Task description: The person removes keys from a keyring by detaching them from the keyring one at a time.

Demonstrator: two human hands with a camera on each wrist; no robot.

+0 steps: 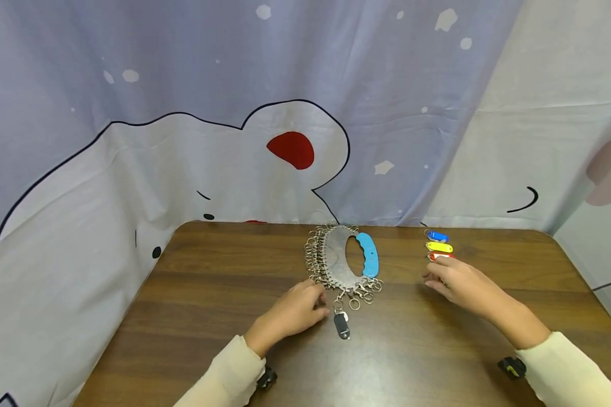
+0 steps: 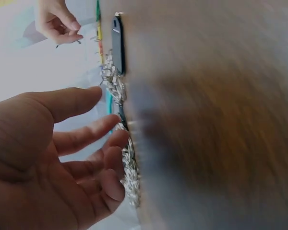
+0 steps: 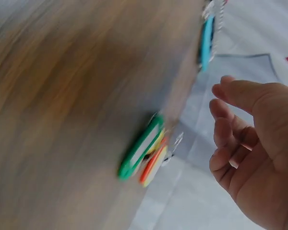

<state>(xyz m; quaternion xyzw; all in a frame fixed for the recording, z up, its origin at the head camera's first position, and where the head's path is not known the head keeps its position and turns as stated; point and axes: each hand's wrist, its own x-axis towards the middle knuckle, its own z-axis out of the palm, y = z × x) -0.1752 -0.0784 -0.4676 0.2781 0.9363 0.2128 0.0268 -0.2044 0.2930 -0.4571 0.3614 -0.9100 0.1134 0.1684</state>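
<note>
A metal key holder plate [image 1: 340,257] with a blue handle [image 1: 369,255] lies near the table's back edge, many rings and clips hanging round its rim. One ring carries a black key tag [image 1: 341,326]. My left hand [image 1: 296,308] hovers by the plate's lower left, its fingers loosely bent and holding nothing. To the right lie a blue key tag [image 1: 438,237], a yellow key tag [image 1: 440,247] and a red key tag [image 1: 440,257]. My right hand [image 1: 460,282] is just in front of them, fingers loosely bent around nothing. A green key tag [image 3: 142,146] shows in the right wrist view; the head view hides it.
The brown wooden table [image 1: 209,294] ends at a printed curtain [image 1: 183,169] hanging behind it. Black wrist straps [image 1: 512,367] sit by the light sleeves [image 1: 572,367].
</note>
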